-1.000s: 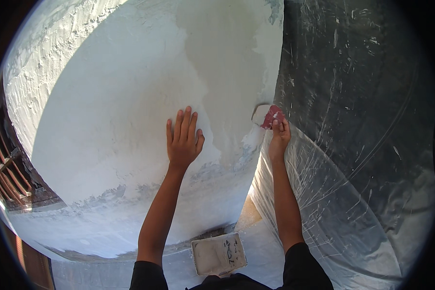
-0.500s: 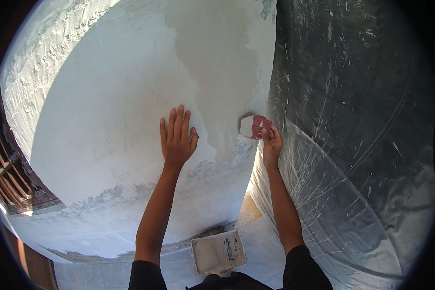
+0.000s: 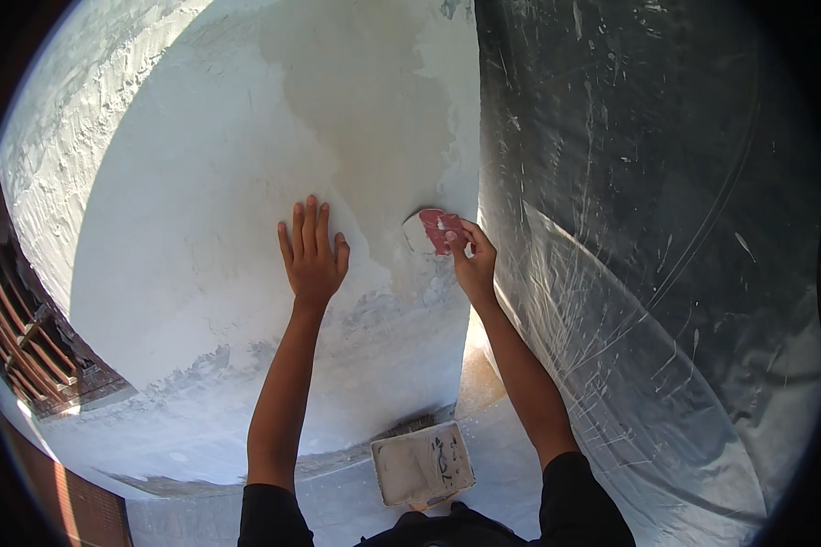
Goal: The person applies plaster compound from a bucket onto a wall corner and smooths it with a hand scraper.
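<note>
My left hand [image 3: 312, 260] lies with fingers spread on the white plastered wall [image 3: 182, 219], left of a damper-looking grey-beige patch. To its right, my right hand [image 3: 472, 269] pinches a flat scraper [image 3: 436, 231] with red showing and pale filler on it, held against the wall beside that patch, close to the right edge. Below, between my forearms, a square tray [image 3: 424, 460] holds grey-beige filler and has dark marks on it.
Dark plastic sheeting [image 3: 629, 155] with white smears hangs on the right, with translucent plastic [image 3: 611, 401] over its lower part. A rough, sunlit plaster band [image 3: 55, 191] runs along the upper left, above a window grille [image 3: 27, 337] with brown bars.
My right hand and the scraper have moved leftward across the wall, dipping slightly and then rising. My left hand has shifted left. The view has shifted a little.
</note>
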A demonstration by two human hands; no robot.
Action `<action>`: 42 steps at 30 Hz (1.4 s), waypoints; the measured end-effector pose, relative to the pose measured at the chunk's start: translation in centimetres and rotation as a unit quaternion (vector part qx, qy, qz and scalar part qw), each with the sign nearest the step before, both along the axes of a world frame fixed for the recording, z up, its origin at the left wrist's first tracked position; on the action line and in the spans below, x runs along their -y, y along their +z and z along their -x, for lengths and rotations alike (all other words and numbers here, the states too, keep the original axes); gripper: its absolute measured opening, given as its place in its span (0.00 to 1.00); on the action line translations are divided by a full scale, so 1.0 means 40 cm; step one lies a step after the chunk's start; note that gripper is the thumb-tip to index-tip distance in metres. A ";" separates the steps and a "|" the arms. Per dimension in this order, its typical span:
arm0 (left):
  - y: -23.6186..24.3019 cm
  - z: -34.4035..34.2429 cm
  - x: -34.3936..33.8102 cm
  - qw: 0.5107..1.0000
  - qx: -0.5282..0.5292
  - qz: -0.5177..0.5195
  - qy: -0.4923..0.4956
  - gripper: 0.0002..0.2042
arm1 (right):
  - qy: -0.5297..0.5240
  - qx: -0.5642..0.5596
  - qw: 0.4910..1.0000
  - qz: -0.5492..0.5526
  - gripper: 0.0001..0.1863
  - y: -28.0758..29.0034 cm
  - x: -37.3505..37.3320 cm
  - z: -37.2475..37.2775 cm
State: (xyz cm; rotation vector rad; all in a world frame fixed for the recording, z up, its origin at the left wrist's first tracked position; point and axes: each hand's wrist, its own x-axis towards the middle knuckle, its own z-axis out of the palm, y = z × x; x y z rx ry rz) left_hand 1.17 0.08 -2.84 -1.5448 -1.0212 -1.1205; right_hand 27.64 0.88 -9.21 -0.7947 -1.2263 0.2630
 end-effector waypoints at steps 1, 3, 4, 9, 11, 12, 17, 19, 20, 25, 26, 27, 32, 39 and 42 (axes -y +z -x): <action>0.000 -0.001 0.000 1.000 -0.002 0.001 0.000 0.23 | -0.059 0.047 0.997 0.021 0.16 0.013 -0.002 0.002; -0.010 -0.001 0.005 1.000 -0.016 0.025 0.000 0.26 | -0.038 -0.020 0.999 0.021 0.16 0.018 -0.008 -0.032; -0.019 -0.002 0.005 1.000 -0.016 0.025 0.003 0.26 | -0.017 -0.084 0.996 0.017 0.15 0.015 -0.015 -0.054; -0.098 0.014 0.057 0.995 -0.005 0.098 0.000 0.28 | 0.017 -0.173 0.984 0.024 0.16 -0.043 0.015 -0.090; -0.127 0.017 0.082 0.992 0.000 0.127 0.002 0.29 | 0.077 -0.226 0.971 0.013 0.17 -0.080 0.027 -0.082; -0.144 0.019 0.094 0.988 0.005 0.151 -0.003 0.29 | 0.084 -0.227 0.970 0.023 0.17 -0.099 0.032 -0.078; -0.195 0.029 0.161 0.970 0.017 0.242 -0.023 0.29 | 0.145 -0.263 0.950 0.084 0.19 -0.217 0.062 -0.047; -0.233 0.041 0.182 0.962 0.031 0.264 -0.058 0.28 | 0.164 -0.245 0.947 0.125 0.20 -0.275 0.079 -0.035; -0.259 0.050 0.193 0.959 0.033 0.277 -0.053 0.28 | 0.165 -0.246 0.945 0.140 0.20 -0.308 0.089 -0.029; -0.426 0.111 0.243 0.936 0.070 0.321 -0.126 0.25 | 0.191 -0.225 0.931 0.214 0.21 -0.461 0.160 0.010; -0.466 0.122 0.251 0.933 0.073 0.329 -0.127 0.25 | 0.193 -0.206 0.929 0.240 0.20 -0.498 0.175 0.015; -0.508 0.132 0.259 0.919 0.101 0.352 -0.144 0.23 | 0.190 -0.199 0.924 0.265 0.20 -0.534 0.191 0.020; -0.720 0.184 0.317 0.864 0.173 0.441 -0.171 0.22 | 0.175 -0.178 0.901 0.354 0.20 -0.717 0.313 0.046; -1.033 0.272 0.439 0.770 0.260 0.547 -0.199 0.19 | 0.119 -0.125 0.857 0.486 0.18 -1.009 0.499 0.085; -1.164 0.300 0.502 0.736 0.289 0.582 -0.190 0.19 | 0.097 -0.080 0.837 0.532 0.17 -1.121 0.576 0.096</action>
